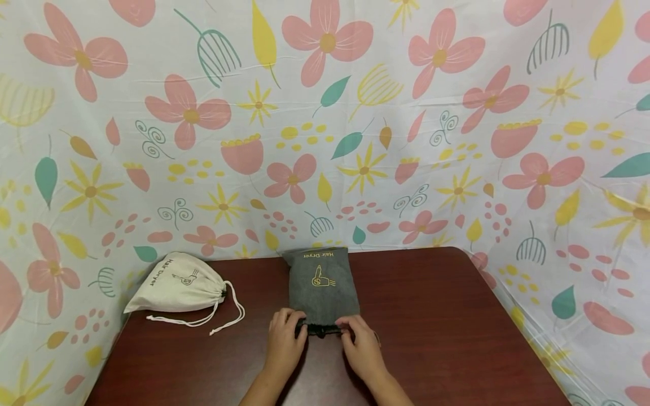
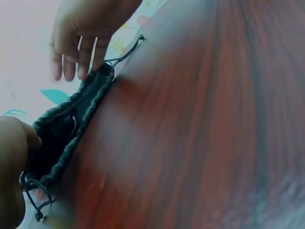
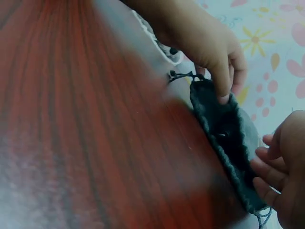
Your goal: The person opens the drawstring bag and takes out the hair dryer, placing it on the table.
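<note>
A grey drawstring bag (image 1: 325,304), printed with "Hair Dryer" and a dryer drawing, lies flat on the table with its mouth toward me. The left hand (image 1: 284,341) pinches one end of the rim, its thumb inside the mouth in the right wrist view. At the other end is the right hand (image 1: 364,347); its fingers (image 3: 271,174) extend loosely along the rim. The mouth gapes in both wrist views. Inside sits a dark object (image 2: 66,126) with a shiny curved edge, mostly hidden. Black cords (image 2: 38,200) hang at both ends of the mouth.
A cream drawstring bag (image 1: 172,293), also marked "Hair Dryer", lies at the table's left, its white cords (image 1: 231,321) trailing toward the middle. The dark red wooden table (image 1: 447,327) backs onto a floral cloth (image 1: 365,113) that also hangs along both sides.
</note>
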Available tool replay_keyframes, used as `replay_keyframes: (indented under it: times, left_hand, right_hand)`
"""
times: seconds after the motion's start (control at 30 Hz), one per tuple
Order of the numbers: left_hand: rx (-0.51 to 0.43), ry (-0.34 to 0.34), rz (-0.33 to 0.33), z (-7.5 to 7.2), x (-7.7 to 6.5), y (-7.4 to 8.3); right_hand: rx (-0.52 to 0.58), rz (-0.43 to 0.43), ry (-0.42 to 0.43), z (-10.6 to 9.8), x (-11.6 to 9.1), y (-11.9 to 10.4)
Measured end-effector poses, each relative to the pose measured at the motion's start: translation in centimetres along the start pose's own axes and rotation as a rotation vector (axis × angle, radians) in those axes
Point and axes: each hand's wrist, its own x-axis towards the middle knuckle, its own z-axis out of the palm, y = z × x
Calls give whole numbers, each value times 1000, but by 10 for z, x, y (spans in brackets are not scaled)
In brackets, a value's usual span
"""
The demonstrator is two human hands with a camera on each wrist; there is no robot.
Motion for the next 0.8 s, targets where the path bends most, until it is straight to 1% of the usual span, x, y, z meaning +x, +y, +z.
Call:
replay_keyframes:
  times: [0.13,0.27,0.57,0.7,0.8]
  left_hand:
    - [-11,-4,-11,-1,0,1]
    - [-21,-11,-26,-1,0,1]
    - [-46,-3,-39,-2,-1,3]
    - [-46,12,-42,-3,-1,4]
    - [-56,16,-59,-3,-1,5]
  right_hand:
    - [-27,-5,-72,1,-3,0]
    - [-40,-13,-92,2,-5,1]
    - [-63,-11,-71,2,-4,5]
    - [-62,0,-31,2,-3,7]
    - [-72,4,9,1,-2,7]
